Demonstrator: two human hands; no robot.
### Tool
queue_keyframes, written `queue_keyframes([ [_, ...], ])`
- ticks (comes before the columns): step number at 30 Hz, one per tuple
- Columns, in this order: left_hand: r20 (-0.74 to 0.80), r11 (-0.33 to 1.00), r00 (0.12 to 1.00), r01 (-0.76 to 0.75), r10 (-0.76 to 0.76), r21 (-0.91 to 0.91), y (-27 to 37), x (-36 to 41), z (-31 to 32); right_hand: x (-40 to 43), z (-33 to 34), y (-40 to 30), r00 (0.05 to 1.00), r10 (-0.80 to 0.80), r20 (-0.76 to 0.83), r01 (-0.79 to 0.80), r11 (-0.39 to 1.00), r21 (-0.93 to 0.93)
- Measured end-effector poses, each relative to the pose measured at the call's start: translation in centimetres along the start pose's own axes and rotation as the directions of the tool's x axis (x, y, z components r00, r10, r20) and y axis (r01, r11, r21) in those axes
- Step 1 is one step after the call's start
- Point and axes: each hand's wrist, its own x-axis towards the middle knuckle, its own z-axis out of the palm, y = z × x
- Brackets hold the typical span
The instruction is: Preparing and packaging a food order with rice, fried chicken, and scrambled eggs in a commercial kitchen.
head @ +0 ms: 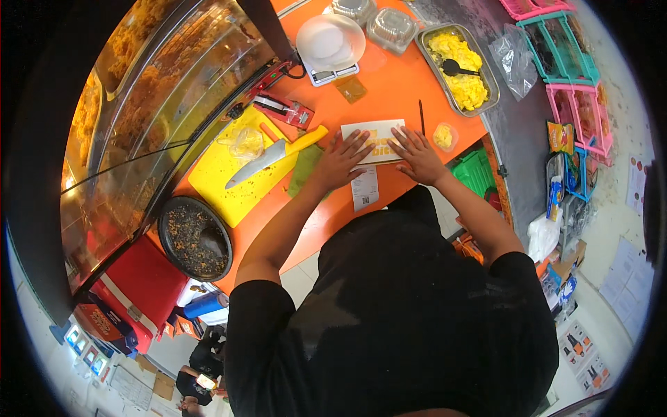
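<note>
A white printed cardboard food box (pixel 379 147) lies closed on the orange counter in front of me. My left hand (pixel 340 159) rests palm down over its left side, fingers spread. On the right side, my right hand (pixel 420 156) presses flat in the same way, and neither hand grips anything. A paper receipt (pixel 365 192) bearing print sticks out below the box's near edge. Right of the box are a thin black stick (pixel 421 118) and a small clear cup of yellow food (pixel 444 136). A yellow-handled knife (pixel 271 159) lies to the left, across a yellow cutting board (pixel 216 182) and a green sheet (pixel 306 166).
A metal tray (pixel 441 86) of scrambled egg with a black spoon stands back right. Behind are a digital scale (pixel 336 73) under a white bowl (pixel 331 39), clear clamshells (pixel 392 30) and a sauce sachet (pixel 349 89). A glass food case (pixel 167 94) and black bowl (pixel 195 237) border the left.
</note>
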Motion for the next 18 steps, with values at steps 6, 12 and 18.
queue_keyframes([
  [6,-0.234,0.995,0.972,-0.003,0.026,0.095,1.8,1.6,5.0,5.6,-0.4,-1.0,0.98,0.195,-0.032,-0.183,0.959,0.218],
  [12,-0.273,0.993,0.96,0.033,-0.063,-0.112,3.0,2.5,5.1,20.4,4.3,-3.3,0.953,0.297,-0.057,-0.171,0.684,0.709],
  [18,-0.247,0.978,0.962,0.065,-0.114,-0.197,2.8,1.9,4.6,27.6,4.1,-5.8,0.836,0.263,0.481,-0.528,0.148,0.836],
])
